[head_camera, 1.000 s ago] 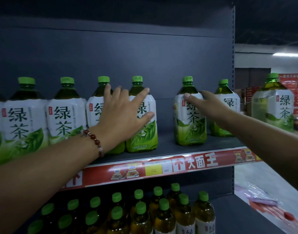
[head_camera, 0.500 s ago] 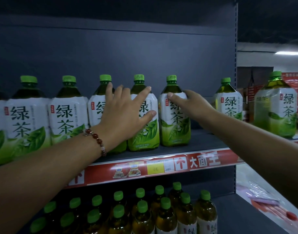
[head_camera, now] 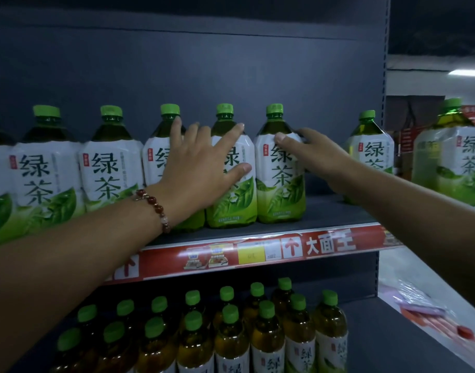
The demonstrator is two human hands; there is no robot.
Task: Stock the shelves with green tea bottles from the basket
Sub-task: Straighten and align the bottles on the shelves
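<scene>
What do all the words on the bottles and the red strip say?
"绿茶": big dark letters on each large bottle's label on the top shelf.
"大面王": white letters on the red shelf strip, next to a white box with a red arrow.
Yellow price tag: too blurred to read.
Small red stamp on each label: too small to read.
Small bottles below: labels too dim to read.

Both forearms are bare and sleeveless in view, and a bracelet of round dark-red beads [head_camera: 153, 204] circles the left wrist.

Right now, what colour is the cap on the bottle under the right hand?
Green cap on the green tea bottle the right hand grips; head view.
</scene>
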